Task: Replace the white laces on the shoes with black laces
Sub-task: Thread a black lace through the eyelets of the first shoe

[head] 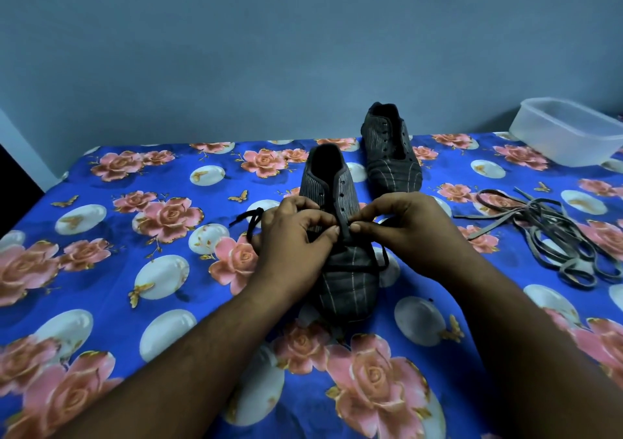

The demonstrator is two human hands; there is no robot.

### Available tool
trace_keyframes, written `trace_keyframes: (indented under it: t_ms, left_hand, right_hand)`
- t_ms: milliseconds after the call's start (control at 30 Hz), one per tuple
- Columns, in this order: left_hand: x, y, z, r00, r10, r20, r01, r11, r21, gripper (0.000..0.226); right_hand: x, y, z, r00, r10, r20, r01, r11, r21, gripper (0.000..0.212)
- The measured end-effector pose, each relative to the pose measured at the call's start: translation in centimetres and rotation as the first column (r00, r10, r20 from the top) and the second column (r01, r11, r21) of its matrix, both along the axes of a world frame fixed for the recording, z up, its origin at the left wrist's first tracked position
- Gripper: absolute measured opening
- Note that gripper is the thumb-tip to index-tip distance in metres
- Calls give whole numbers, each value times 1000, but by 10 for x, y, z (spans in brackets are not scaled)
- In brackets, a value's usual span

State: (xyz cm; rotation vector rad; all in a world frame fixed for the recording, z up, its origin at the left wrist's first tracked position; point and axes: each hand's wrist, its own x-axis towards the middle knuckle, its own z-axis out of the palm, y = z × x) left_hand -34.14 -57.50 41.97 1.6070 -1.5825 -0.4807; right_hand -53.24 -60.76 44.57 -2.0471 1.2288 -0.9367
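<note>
A grey striped shoe [349,280] stands in front of me, toe toward me. Over its eyelet rows my left hand [296,236] and my right hand [404,229] both pinch a black lace [251,224]. One end of the lace loops out to the left of my left hand, and another part trails off the shoe's right side. Further back on the right stands the second grey shoe [391,150], with no lace in its eyelets. Several pale grey laces [553,236] lie tangled at the right.
Everything rests on a blue cloth [135,236] with pink roses and white ovals. A clear plastic tub [569,135] stands at the back right corner. A grey-blue wall rises behind the surface.
</note>
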Motion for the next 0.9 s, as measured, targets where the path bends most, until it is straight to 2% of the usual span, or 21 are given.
trace_keyframes:
  t_ms: [133, 200, 367, 467, 567, 800, 900]
  left_hand:
    - [1, -2, 0, 1000, 0, -27, 0, 1000, -1, 3]
    - [3, -3, 1, 999, -19, -43, 19, 1000, -9, 4]
    - [17, -1, 4, 987, -142, -69, 135, 986, -99, 7]
    - [29, -4, 0, 976, -203, -83, 190, 972, -140, 27]
    - [37, -9, -6, 959, -256, -119, 247, 965, -88, 42]
    - [38, -13, -12, 966, -241, -88, 240, 970, -29, 33]
    - [39, -13, -13, 971, -228, -68, 226, 974, -25, 25]
  right_hand:
    - [1, 1, 1, 976, -38, -216, -1, 984, -177, 7]
    - [2, 1, 1, 973, -31, -230, -19, 978, -209, 4]
    - [0, 1, 0, 994, 6, -112, -22, 990, -143, 4]
    - [0, 0, -2, 998, 21, -66, -28, 994, -103, 9]
    - [-2, -2, -4, 1000, 2, 16, -1, 999, -45, 13]
    - [-5, -7, -2, 956, -36, 292, -14, 986, 168, 19]
    - [-12, -10, 0, 909, -138, 393, 25, 960, 279, 18]
